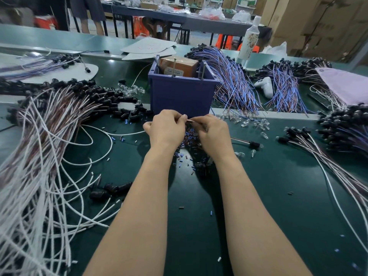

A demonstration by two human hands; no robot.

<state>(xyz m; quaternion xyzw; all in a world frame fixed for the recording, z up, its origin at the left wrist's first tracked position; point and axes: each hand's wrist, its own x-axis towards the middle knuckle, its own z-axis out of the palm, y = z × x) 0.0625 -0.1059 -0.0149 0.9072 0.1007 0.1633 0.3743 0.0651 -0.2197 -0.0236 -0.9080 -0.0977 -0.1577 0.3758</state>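
Wire (190, 120): thin, pinkish end, held in the air between the two hands, just above the bench (278, 196) and in front of the bin.
Left hand (166, 128): fingers curled, thumb and fingertips pinching the wire from its side. A white lead (119, 134) runs leftward from under this hand; whether it is the same wire cannot be told.
Right hand (212, 132): fingers curled, pinching the wire's other side, fingertips almost touching those of the left hand.
Offcuts (189, 148): heap of small blue and brown bits, directly under and between the hands, spilling toward the wrists.
Bin (179, 94): blue, square, upright, just beyond the hands; a brown box (179, 65) stands inside.
White wires (39, 146): large loose bundle, left of the left hand, black caps at the far ends.
Caps (107, 191): black, small cluster beside the left forearm.
Bulbs (256, 124): clear, scattered right of the right hand.
Capped lead (249, 143): single, lying near the right wrist.
Blue wires (233, 82): bundle beyond and right of the hands, beside the bin.
Controller (265, 86): white, farther right, among blue wires.
Bottle (250, 40): upright, far beyond the right hand.
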